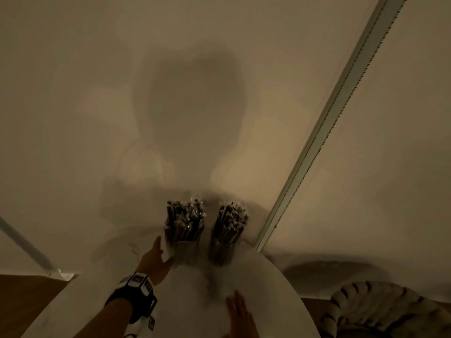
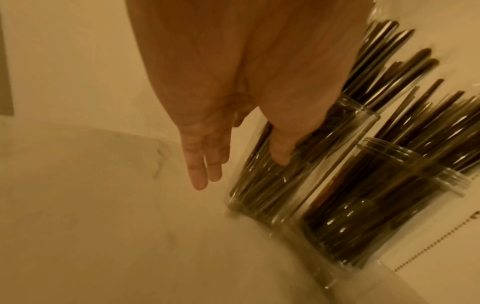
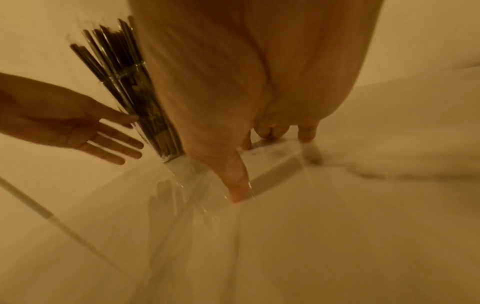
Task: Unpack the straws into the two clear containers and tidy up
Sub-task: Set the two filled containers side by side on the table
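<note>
Two clear containers stand side by side at the far edge of the white round table (image 1: pixel 195 301), each packed with dark wrapped straws (image 1: pixel 185 215). My left hand (image 1: pixel 158 257) is just left of the left container (image 1: pixel 188 250), fingers straight, and its thumb (image 2: pixel 280 152) touches the clear wall (image 2: pixel 272 185). The right container (image 1: pixel 223 250) stands untouched. My right hand (image 1: pixel 240 313) lies flat near the table's front. In the right wrist view its thumb (image 3: pixel 239 185) and fingertips rest on a thin clear plastic wrapper (image 3: pixel 280 162) spread on the tabletop.
A plain wall rises right behind the containers, with a white vertical rail (image 1: pixel 329 118) running up it on the right. A striped cushion (image 1: pixel 380 311) sits low beside the table's right edge. Brown wooden floor (image 1: pixel 24 301) shows at the left.
</note>
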